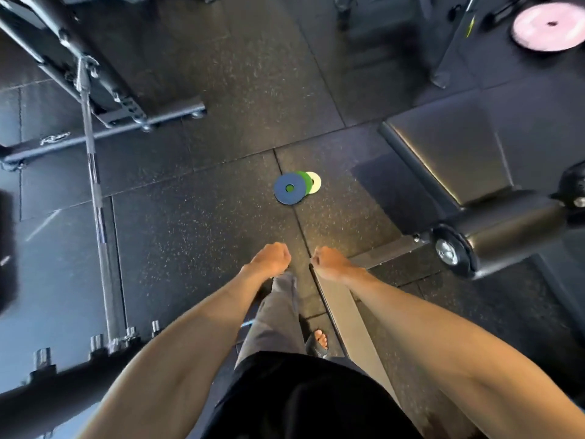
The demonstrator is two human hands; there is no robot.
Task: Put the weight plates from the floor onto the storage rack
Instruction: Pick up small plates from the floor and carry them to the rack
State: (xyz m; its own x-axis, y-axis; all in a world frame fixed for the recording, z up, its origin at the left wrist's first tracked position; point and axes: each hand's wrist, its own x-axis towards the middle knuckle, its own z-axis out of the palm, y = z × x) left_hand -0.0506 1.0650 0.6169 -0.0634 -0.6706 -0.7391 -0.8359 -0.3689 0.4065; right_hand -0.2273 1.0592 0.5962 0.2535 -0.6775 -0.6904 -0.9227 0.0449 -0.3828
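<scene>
Though untouched, plates [289, 189] beyond left grip [272, 259]

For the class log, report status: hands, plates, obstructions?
Left hand and right hand fisted, empty. Blue plate, green plate, white plate overlapping on floor ahead. Path clear; bench right.

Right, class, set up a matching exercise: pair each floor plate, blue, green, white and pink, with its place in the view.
Things:
1. blue plate
2. green plate
3. white plate
4. pink plate

Places:
A. bottom of the overlapping stack
B. alone, far right
C. top of the stack
D. middle of the stack

Pairs: 1-C, 2-D, 3-A, 4-B
</scene>
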